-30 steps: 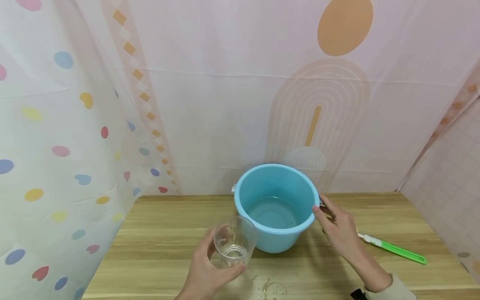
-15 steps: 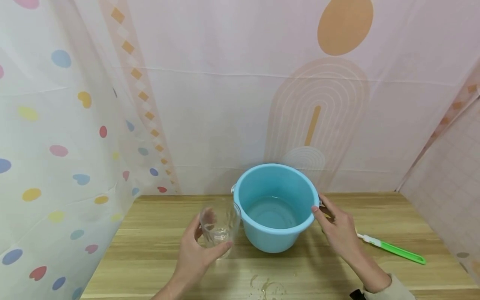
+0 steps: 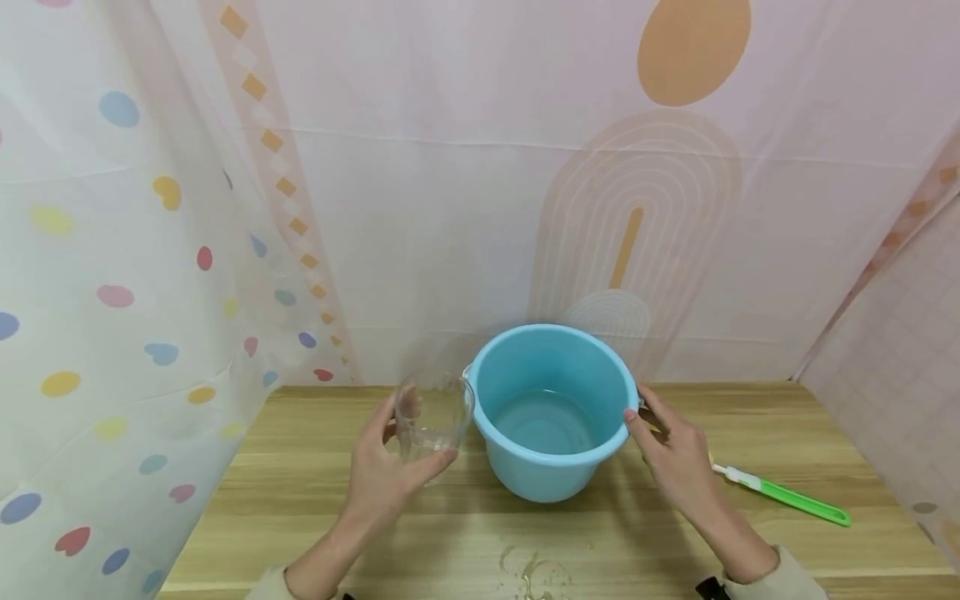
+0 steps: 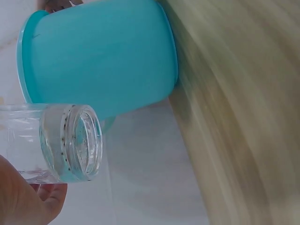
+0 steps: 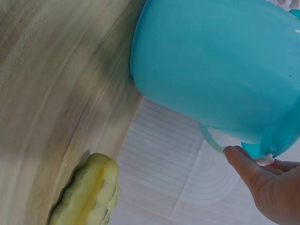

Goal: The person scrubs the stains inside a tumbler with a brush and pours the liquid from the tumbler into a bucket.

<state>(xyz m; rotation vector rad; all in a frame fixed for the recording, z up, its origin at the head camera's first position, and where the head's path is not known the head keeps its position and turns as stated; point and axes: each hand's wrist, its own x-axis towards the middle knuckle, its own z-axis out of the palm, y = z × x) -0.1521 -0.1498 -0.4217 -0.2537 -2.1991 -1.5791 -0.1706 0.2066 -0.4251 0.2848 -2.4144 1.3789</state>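
Note:
My left hand grips a clear glass with its thumb in front and fingers behind. The glass is upright and lifted off the table, just left of the light blue bucket. In the left wrist view, a little clear liquid shows inside above the thick base of the glass. Shallow water lies in the bucket, which stands on the table. At the bucket's right edge, my right hand holds the rim near the handle joint, thumb on the near side. Its other fingertips are partly hidden.
Right of the bucket lies a brush with a green and white handle. Its yellow sponge head shows in the right wrist view. Spilled water wets the wooden table near the front. A patterned curtain hangs close behind.
My left hand has carried the glass left and away from me, from in front of the bucket to beside it. The right hand and the bucket have stayed in place.

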